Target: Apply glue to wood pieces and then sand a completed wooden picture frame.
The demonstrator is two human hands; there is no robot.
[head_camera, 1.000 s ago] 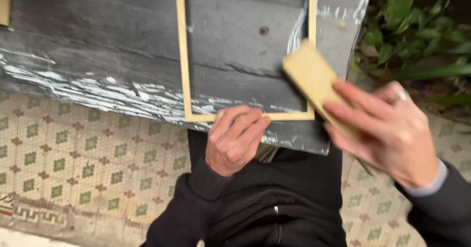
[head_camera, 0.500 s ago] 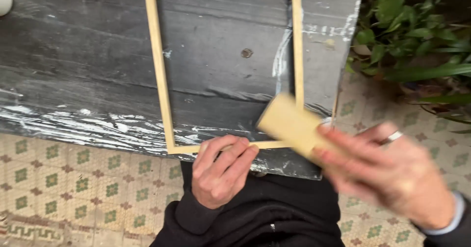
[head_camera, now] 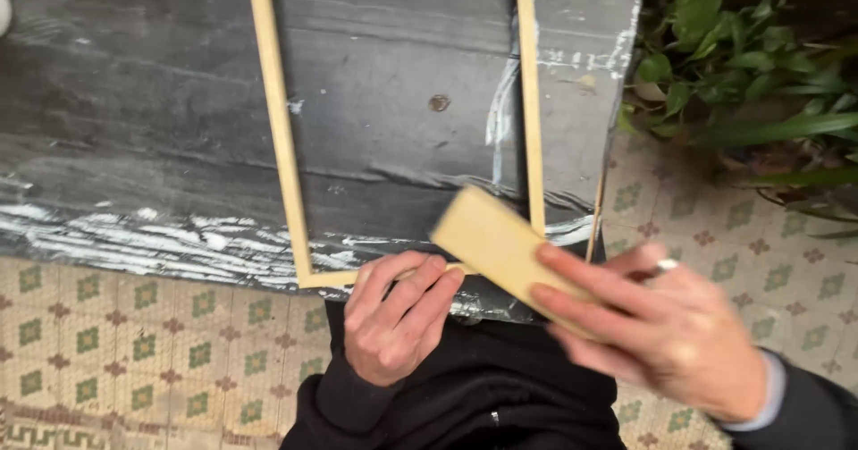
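Note:
A thin pale wooden frame (head_camera: 279, 137) lies flat on a dark, paint-streaked tabletop (head_camera: 134, 128). My left hand (head_camera: 393, 316) presses its fingers down on the frame's near rail at the table's front edge. My right hand (head_camera: 666, 329), with a ring on one finger, grips a tan rectangular block (head_camera: 487, 240). The block is tilted and sits over the frame's near right corner, beside the right rail (head_camera: 529, 101). Whether the block touches the wood is unclear from the blur.
Green leafy plants (head_camera: 742, 84) stand at the right beyond the table's end. Patterned floor tiles (head_camera: 134, 361) show below the table edge. My dark sleeves and jacket fill the bottom centre. A small knot or screw head (head_camera: 439, 103) marks the tabletop.
The block in my right hand has slid left along the frame's near right corner. My left hand stays on the near rail. The view has shifted so the frame sits further left.

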